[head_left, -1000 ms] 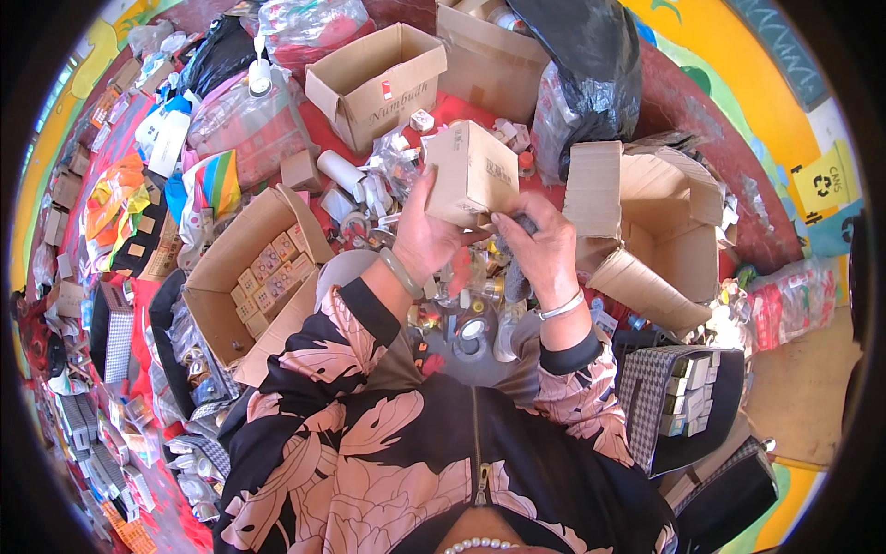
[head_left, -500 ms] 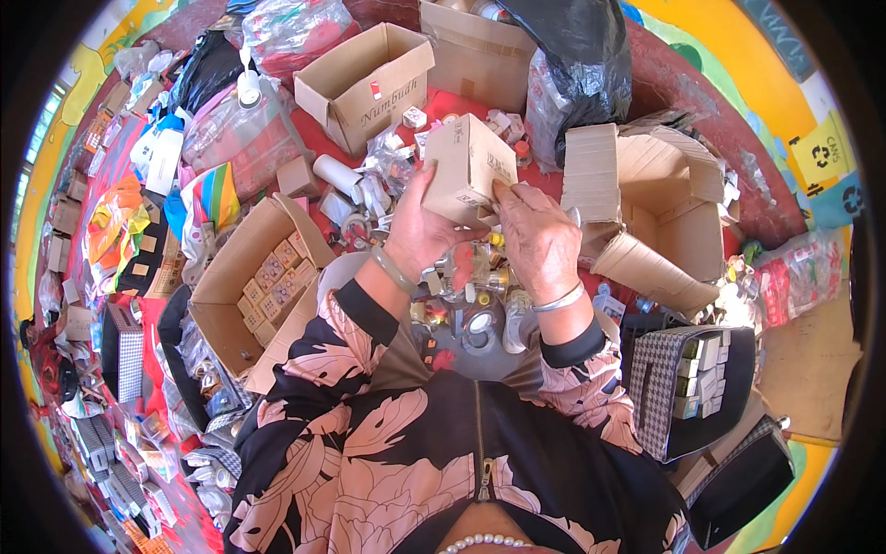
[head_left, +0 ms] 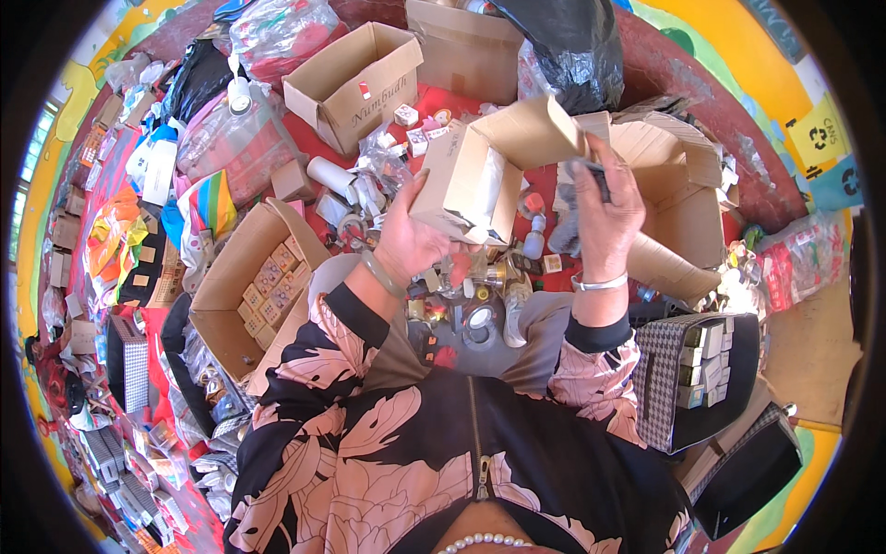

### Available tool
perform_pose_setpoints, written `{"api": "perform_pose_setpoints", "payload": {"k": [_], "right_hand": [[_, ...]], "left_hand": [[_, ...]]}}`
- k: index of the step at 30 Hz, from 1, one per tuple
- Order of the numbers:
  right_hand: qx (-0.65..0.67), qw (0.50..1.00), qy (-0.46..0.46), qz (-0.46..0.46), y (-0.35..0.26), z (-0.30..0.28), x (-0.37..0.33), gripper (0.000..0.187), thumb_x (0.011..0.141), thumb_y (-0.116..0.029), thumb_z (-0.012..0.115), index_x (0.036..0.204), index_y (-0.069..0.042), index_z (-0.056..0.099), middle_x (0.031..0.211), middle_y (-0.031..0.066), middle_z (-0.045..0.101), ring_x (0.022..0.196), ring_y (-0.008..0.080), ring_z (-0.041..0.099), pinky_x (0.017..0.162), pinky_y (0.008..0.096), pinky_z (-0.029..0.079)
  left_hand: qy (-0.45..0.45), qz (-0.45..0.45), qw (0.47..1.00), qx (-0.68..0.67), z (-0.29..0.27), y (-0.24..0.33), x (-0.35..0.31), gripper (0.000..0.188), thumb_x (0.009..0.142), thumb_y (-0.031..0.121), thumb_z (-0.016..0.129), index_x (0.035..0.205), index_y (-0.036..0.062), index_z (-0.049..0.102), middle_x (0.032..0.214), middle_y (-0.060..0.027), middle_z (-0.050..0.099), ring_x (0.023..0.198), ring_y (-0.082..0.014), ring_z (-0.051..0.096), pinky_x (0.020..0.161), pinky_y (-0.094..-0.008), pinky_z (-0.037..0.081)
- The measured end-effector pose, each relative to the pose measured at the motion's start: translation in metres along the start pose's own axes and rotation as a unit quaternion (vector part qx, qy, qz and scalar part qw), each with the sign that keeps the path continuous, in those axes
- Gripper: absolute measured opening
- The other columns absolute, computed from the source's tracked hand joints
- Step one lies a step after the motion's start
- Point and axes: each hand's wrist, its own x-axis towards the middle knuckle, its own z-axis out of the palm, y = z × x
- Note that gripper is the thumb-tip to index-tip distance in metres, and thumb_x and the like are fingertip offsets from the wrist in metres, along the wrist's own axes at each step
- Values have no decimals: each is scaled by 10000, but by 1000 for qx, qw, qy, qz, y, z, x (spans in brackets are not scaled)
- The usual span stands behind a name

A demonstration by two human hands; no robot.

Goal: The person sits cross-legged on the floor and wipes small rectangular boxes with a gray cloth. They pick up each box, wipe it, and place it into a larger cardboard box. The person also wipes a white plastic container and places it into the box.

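My left hand [head_left: 413, 226] holds a small brown cardboard box [head_left: 445, 180] from its left side and underneath. The box is open on its right side, and a wide flap [head_left: 531, 134] stands out toward the right. Something white [head_left: 489, 185] shows inside the opening. My right hand [head_left: 611, 217] is raised beside the flap's outer end, fingers bent around a dark grey thing whose kind I cannot make out. Its fingertips are close to the flap edge; whether they touch it is unclear. Below the box, jars and small bottles [head_left: 533, 242] lie in a jumble.
An open carton of small patterned boxes [head_left: 263, 319] stands to the left. Another open carton [head_left: 669, 217] is at the right, above a checked bin holding small boxes [head_left: 646, 388]. Farther off are a tall carton [head_left: 355, 120] and a black plastic bag [head_left: 577, 60].
The box's flap has swung open toward the right, uncovering the inside. My right hand has moved away from the box, up and to the right, and a dark grey thing now shows in it.
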Motion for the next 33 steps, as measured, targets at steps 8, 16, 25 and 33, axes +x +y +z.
{"api": "perform_pose_setpoints", "payload": {"k": [8, 16, 25, 33], "right_hand": [[-159, 985, 13, -58, -8, 11, 0, 770, 746, -91, 695, 1407, -103, 300, 1296, 168, 493, 1153, 302, 527, 896, 354, 459], [-150, 968, -195, 45, 10, 15, -15, 691, 751, -230, 685, 1343, -65, 369, 881, 151, 669, 802, 344, 647, 691, 396, 510], [92, 948, -279, 120, 19, 24, -16, 742, 708, -293, 752, 1311, -24, 413, 1143, 176, 601, 1088, 234, 578, 893, 319, 448], [382, 846, -284, 242, 10, 9, -1, 625, 698, 27, 543, 1310, 30, 420, 1213, 116, 547, 1113, 168, 510, 895, 265, 416]], "left_hand": [[-8, 5, 988, -151, 1, -5, 1, 578, 925, 480, 309, 1383, 129, 347, 1340, -120, 465, 1210, -350, 459, 923, -601, 382], [-44, 32, 998, -36, -5, -3, 2, 632, 913, 530, 263, 1401, 131, 319, 1384, -129, 414, 1235, -369, 428, 940, -626, 357], [21, 6, 1000, 20, 4, -1, 2, 633, 918, 560, 235, 1373, 134, 349, 1301, -142, 488, 1117, -361, 526, 853, -557, 449], [-57, -13, 998, 0, -6, 2, 0, 654, 903, 579, 251, 1365, 129, 365, 1291, -157, 494, 1100, -390, 527, 815, -556, 464]]}}
